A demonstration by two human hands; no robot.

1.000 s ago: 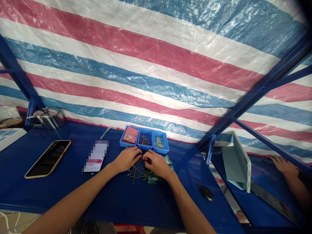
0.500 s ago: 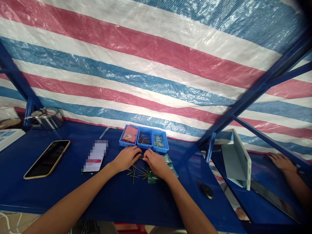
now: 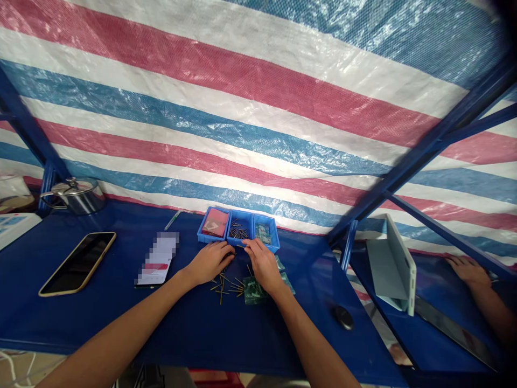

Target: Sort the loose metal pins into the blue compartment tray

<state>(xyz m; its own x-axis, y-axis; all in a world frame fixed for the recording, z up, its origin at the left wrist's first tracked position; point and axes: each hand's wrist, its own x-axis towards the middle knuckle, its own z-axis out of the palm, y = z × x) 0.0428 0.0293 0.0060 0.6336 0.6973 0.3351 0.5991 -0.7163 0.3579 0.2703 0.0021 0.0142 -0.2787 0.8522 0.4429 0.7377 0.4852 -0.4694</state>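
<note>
A loose cluster of thin metal rods [image 3: 221, 292] lies on the blue table [image 3: 194, 323], on the near side of the fingers and between the two hands. The left hand [image 3: 210, 262] rests palm down to their left, fingers bent and close together; whether it grips anything is hidden beneath the fingertips. The right hand [image 3: 262, 265] reaches farther forward, its thumb and fingers pinched nearly together on a slim rod [image 3: 241, 246] (only a short length pokes out to the left), just at the front edge of the middle blue tray [image 3: 234, 242]. Green packets [image 3: 254, 292] lie beside and partly under the right wrist.
</note>
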